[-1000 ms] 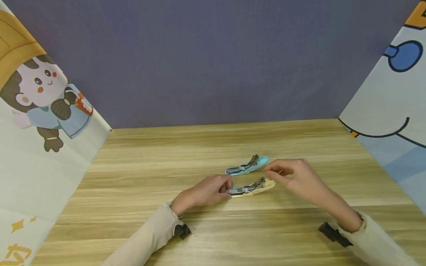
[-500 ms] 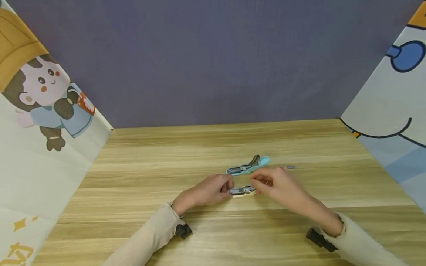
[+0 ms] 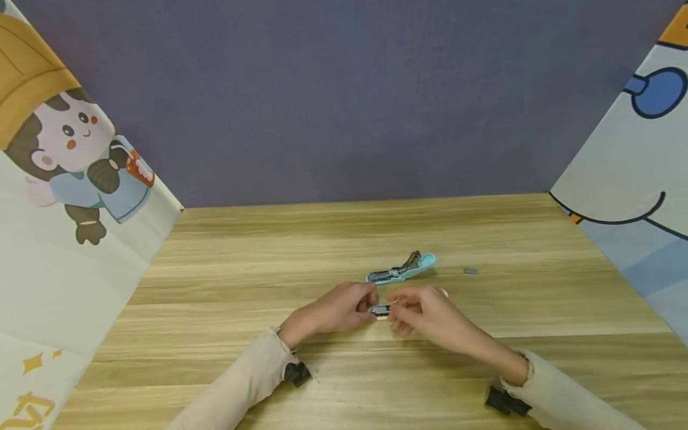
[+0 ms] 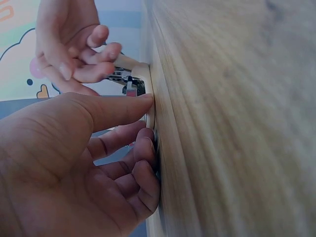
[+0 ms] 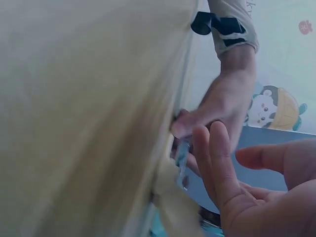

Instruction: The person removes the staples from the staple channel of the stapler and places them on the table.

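A cream stapler (image 3: pixel 380 310) lies opened out on the table, its metal staple rail facing up. My left hand (image 3: pixel 333 307) grips its left end, and in the left wrist view the thumb (image 4: pixel 123 109) presses on the cream rim with the fingers on the far side. My right hand (image 3: pixel 432 316) hovers over the stapler and hides most of its right half. In the right wrist view, the right index and middle fingers (image 5: pixel 220 158) are extended, with the thumb apart from them and nothing visible between.
Just behind, a light blue stapler (image 3: pixel 424 263) lies opened out in the same way. A small grey strip (image 3: pixel 470 271), like a strip of staples, rests to its right. The wooden table (image 3: pixel 269 251) meets a dark back wall (image 3: pixel 355 107) and printed side panels.
My right hand has moved left and slightly toward me, from the cream stapler's right end to over its rail. This uncovered the small grey strip. The left hand keeps its grip.
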`<state>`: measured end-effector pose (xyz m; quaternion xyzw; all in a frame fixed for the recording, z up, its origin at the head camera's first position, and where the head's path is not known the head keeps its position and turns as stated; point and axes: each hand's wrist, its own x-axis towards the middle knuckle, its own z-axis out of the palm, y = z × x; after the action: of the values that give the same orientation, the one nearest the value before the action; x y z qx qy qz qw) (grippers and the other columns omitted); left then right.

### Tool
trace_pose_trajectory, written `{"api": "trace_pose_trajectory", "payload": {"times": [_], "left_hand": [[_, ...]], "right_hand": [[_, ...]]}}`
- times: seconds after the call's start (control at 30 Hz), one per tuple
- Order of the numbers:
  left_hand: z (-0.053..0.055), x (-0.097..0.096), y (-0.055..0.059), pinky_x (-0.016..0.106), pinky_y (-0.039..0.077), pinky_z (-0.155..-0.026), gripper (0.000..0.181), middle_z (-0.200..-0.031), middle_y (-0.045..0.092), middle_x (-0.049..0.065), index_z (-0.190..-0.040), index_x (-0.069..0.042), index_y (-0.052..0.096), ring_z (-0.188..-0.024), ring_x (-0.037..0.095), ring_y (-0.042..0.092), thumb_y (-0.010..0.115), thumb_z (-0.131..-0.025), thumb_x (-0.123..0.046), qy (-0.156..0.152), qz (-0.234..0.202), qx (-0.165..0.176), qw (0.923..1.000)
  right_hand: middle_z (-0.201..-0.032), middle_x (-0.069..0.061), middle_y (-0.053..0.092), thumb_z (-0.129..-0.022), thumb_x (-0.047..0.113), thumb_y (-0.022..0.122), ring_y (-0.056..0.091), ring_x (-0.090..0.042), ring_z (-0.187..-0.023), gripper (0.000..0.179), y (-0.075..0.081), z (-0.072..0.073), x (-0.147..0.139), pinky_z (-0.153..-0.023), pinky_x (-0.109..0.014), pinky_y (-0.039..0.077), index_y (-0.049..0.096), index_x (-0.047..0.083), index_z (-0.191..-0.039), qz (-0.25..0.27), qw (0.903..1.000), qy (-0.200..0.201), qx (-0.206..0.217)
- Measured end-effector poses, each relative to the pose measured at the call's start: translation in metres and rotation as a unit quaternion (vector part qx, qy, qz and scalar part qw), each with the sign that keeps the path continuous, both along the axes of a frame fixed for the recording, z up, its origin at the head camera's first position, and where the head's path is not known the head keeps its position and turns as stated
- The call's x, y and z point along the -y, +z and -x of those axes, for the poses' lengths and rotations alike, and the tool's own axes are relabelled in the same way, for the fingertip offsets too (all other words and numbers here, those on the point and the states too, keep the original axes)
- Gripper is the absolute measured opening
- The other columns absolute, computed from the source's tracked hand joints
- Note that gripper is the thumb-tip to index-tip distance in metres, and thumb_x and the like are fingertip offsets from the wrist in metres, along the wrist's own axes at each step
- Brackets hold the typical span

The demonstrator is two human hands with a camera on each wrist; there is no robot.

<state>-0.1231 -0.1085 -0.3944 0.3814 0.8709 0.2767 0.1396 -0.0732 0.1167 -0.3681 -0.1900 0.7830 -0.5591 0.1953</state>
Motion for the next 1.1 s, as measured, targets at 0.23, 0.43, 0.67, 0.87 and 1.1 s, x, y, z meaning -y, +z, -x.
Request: {"api": "trace_pose_trajectory", "payload": {"times": [0.23, 0.43, 0.67, 0.87, 1.1], "left_hand": [[0.000, 0.000, 0.000, 0.019, 0.045, -0.062, 0.018, -0.074, 0.055, -0.008, -0.098, -0.013, 0.060, -0.066, 0.003, 0.050, 0.075, -0.089, -0.014, -0.002, -0.007, -0.001, 1.0000], [0.000, 0.001, 0.001, 0.019, 0.046, -0.062, 0.018, -0.074, 0.055, -0.008, -0.098, -0.013, 0.060, -0.066, 0.003, 0.051, 0.075, -0.088, -0.013, -0.004, -0.011, 0.001, 0.9999], [-0.001, 0.000, 0.001, 0.019, 0.047, -0.063, 0.018, -0.076, 0.056, -0.009, -0.099, -0.012, 0.061, -0.067, 0.003, 0.052, 0.075, -0.088, -0.012, -0.005, -0.008, 0.004, 0.9999], [-0.001, 0.000, 0.002, 0.019, 0.047, -0.063, 0.018, -0.075, 0.056, -0.007, -0.100, -0.011, 0.061, -0.066, 0.004, 0.052, 0.075, -0.088, -0.011, -0.003, -0.012, 0.007, 0.9999], [0.000, 0.000, -0.001, 0.019, 0.047, -0.062, 0.019, -0.075, 0.057, -0.006, -0.100, -0.009, 0.060, -0.065, 0.004, 0.052, 0.075, -0.089, -0.010, -0.007, -0.021, 0.008, 0.9997]], "right_hand": [[-0.096, -0.021, 0.069, -0.102, 0.007, 0.049, 0.071, -0.032, -0.083, 0.041, -0.011, -0.002, 0.003, -0.072, -0.036, 0.059, 0.044, -0.018, -0.134, 0.034, 0.9976, -0.005, 0.061], [-0.096, -0.020, 0.069, -0.103, 0.010, 0.050, 0.071, -0.033, -0.085, 0.042, -0.014, -0.002, 0.002, -0.072, -0.038, 0.060, 0.045, -0.018, -0.133, 0.047, 0.9941, -0.002, 0.098], [-0.104, -0.024, 0.069, -0.103, 0.013, 0.050, 0.072, -0.034, -0.093, 0.055, -0.014, -0.002, -0.005, -0.079, -0.038, 0.059, 0.031, -0.021, -0.142, 0.136, 0.9721, 0.026, 0.189], [-0.106, -0.023, 0.070, -0.102, 0.008, 0.048, 0.071, -0.034, -0.098, 0.058, -0.014, -0.004, -0.005, -0.085, -0.039, 0.057, 0.022, -0.021, -0.145, 0.210, 0.9429, 0.025, 0.258], [-0.103, -0.022, 0.071, -0.100, 0.002, 0.050, 0.071, -0.033, -0.096, 0.058, -0.017, -0.009, -0.001, -0.087, -0.040, 0.056, 0.019, -0.019, -0.144, 0.231, 0.9391, 0.007, 0.254]]}}
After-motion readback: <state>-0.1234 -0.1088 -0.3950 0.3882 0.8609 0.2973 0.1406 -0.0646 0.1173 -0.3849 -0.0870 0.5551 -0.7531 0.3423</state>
